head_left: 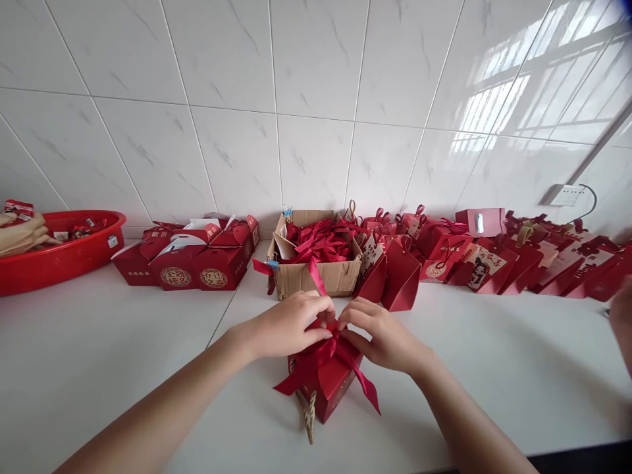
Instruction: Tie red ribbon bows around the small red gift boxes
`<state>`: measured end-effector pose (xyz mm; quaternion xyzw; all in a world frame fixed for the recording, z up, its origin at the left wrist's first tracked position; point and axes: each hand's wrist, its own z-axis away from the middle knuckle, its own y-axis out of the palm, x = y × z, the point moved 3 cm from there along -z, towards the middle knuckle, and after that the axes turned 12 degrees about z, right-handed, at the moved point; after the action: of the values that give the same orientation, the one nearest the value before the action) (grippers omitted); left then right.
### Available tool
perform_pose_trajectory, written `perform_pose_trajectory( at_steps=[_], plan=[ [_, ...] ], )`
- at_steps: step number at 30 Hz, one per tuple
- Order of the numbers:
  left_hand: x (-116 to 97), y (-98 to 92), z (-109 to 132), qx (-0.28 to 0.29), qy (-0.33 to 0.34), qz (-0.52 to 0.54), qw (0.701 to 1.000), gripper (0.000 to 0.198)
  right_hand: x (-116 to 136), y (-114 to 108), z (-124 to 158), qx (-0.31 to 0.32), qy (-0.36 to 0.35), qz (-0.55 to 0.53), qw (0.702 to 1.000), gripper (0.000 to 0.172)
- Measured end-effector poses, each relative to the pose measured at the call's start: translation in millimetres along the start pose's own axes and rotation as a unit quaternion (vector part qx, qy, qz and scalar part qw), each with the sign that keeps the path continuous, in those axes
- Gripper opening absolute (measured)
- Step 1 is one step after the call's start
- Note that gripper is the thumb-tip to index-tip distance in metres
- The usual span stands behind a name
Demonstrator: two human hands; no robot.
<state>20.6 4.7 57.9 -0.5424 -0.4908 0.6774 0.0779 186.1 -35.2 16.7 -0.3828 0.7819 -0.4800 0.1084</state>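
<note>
Now our left hand (289, 322) and right hand (388, 334) pinch red ribbon (323, 354), fingers (323, 308) nearly closed, atop a red box (330, 383). We see gold Chinese writing (214, 278) on boxes (190, 255) farther left.

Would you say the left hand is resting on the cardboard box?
No, the left hand touches the ribbon atop a red box.

a gift box (328, 380) stands before a carton (340, 276) of ribbons (323, 240), a basin (64, 266) far left.

a window reflection (496, 99) brightens the white tiled wall (316, 59).
</note>
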Motion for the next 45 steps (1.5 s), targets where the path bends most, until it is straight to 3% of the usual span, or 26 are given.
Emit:
perform_pose_trajectory(
  at_steps=[4,10,16,24,29,36,45],
  plan=[
    [4.0,-2.8,-3.1,0.006,-0.004,-0.012,1.000,0.006,4.1,4.2,5.1,-0.024,-0.049,0.026,0.998,0.031],
    [5.6,-4.8,-7.8,0.041,0.017,-0.012,0.999,0.006,6.5,8.9,8.8,0.005,-0.036,0.027,0.999,0.042],
    [9.5,-9.7,-8.6,0.063,0.036,-0.017,0.997,0.009,8.8,9.9,8.8,0.054,-0.030,-0.020,0.998,0.037],
    [25.5,-18.9,-4.9,0.055,0.009,-0.005,0.998,0.010,9.2,12.5,7.6,0.065,-0.023,-0.047,0.997,0.038],
    [20.2,-18.1,-1.1,0.092,0.045,0.040,0.994,0.009,8.9,12.9,8.2,0.066,-0.009,-0.069,0.995,0.034],
    [19.1,-13.3,-0.9,0.102,0.018,0.032,0.994,0.011,8.5,12.4,9.5,0.064,-0.006,-0.067,0.996,0.040],
    [22.4,-15.6,-2.6,0.076,0.029,-0.005,0.997,0.015,8.1,14.3,10.9,0.073,0.004,-0.075,0.995,0.047]
  ],
)
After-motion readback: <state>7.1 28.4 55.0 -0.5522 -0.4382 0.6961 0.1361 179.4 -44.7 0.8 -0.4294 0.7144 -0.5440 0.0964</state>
